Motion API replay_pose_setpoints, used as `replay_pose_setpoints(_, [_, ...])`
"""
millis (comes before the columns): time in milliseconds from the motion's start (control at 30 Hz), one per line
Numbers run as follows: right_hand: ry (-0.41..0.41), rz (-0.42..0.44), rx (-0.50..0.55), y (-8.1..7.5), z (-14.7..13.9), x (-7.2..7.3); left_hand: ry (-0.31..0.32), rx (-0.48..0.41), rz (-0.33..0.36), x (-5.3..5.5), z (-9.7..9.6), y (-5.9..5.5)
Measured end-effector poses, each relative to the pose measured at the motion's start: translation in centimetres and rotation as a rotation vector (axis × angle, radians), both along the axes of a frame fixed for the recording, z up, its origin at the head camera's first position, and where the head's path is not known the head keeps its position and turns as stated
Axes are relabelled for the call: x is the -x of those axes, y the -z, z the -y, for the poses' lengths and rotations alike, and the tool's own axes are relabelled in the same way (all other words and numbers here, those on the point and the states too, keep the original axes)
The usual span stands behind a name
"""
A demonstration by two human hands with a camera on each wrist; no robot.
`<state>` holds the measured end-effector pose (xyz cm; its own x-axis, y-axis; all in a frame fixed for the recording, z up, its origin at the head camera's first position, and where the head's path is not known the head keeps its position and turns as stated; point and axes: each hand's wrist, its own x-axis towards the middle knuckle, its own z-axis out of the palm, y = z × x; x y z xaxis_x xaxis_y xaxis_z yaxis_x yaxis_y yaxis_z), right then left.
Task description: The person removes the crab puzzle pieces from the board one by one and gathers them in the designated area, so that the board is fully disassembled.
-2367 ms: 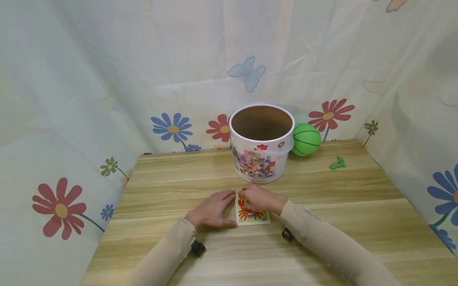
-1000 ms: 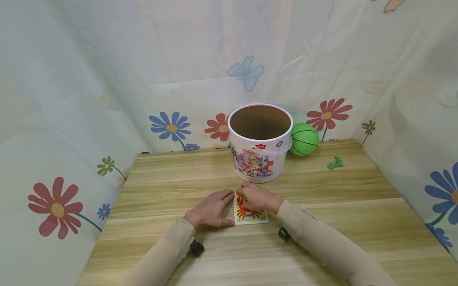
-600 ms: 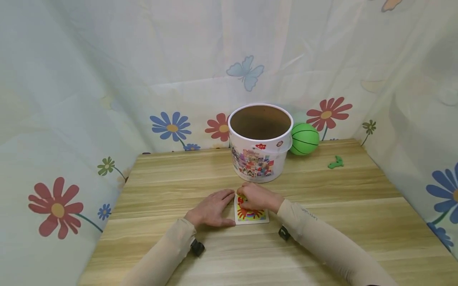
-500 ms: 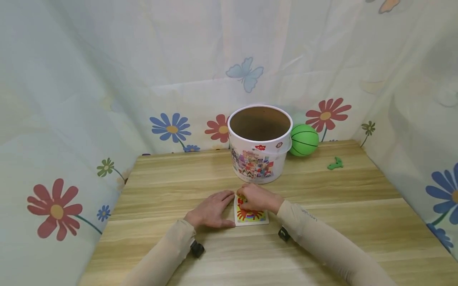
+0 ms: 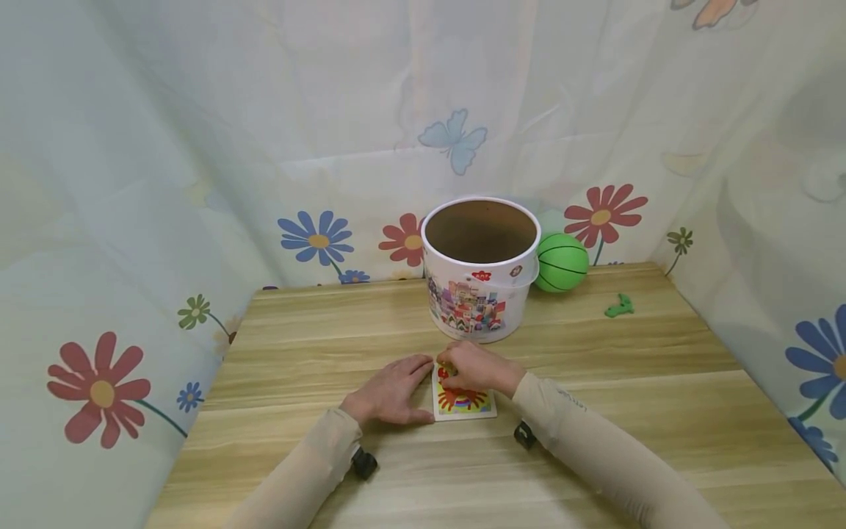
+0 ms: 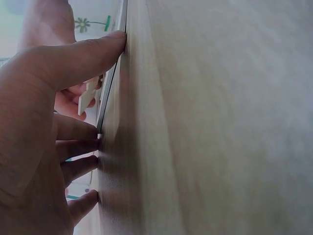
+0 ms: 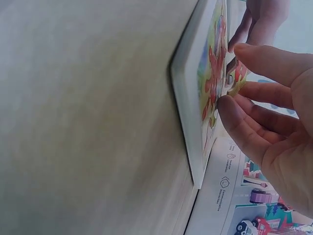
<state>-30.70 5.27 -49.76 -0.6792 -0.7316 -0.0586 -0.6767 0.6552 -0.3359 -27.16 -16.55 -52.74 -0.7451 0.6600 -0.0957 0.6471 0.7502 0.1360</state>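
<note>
A small square puzzle board with a red crab picture lies on the table in the head view. My left hand spreads beside its left edge; in the left wrist view the thumb and index fingertip touch that edge. Over the board's upper part, my right hand pinches a small puzzle piece, red and yellow on its face. The piece's pale wooden edge shows tilted above the board in the left wrist view. From the head, my right fingers cover most of the piece and the board's upper right.
Just behind the board stands a white printed bucket with a handle. A green ball rests against its right side. Farther right lies a small green piece. Flowered curtains enclose the wooden table at the back and sides.
Both hands and the board keep nearly the same place, with the right hand pinching the piece throughout. The head view has tilted slightly.
</note>
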Motion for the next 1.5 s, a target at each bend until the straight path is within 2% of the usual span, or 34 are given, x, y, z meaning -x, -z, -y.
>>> replay_pose_setpoints(233, [0.000,0.028,0.003,0.1,-0.2,0.0,0.002,-0.002,0.002,-0.2,0.0,0.0])
replay_pose_setpoints(467, [0.035,0.042,0.064,0.1,-0.3,0.1,0.002,-0.005,-0.007,-0.2,0.0,-0.2])
replay_pose_setpoints(767, [-0.009,0.008,0.109,-0.1,-0.5,0.2,0.009,-0.004,-0.021,-0.1,0.1,-0.1])
replay_pose_setpoints(1033, [0.040,0.006,0.077,-0.5,-1.0,-0.1,0.005,0.001,-0.007,-0.2,0.1,-0.1])
replay_pose_setpoints(1167, [0.034,-0.027,0.082,-0.4,-1.5,-0.1,0.005,0.000,-0.003,-0.2,0.0,0.0])
replay_pose_setpoints(1500, [0.029,-0.041,0.099,-1.0,-2.6,-0.2,0.012,-0.006,-0.015,-0.2,0.0,-0.1])
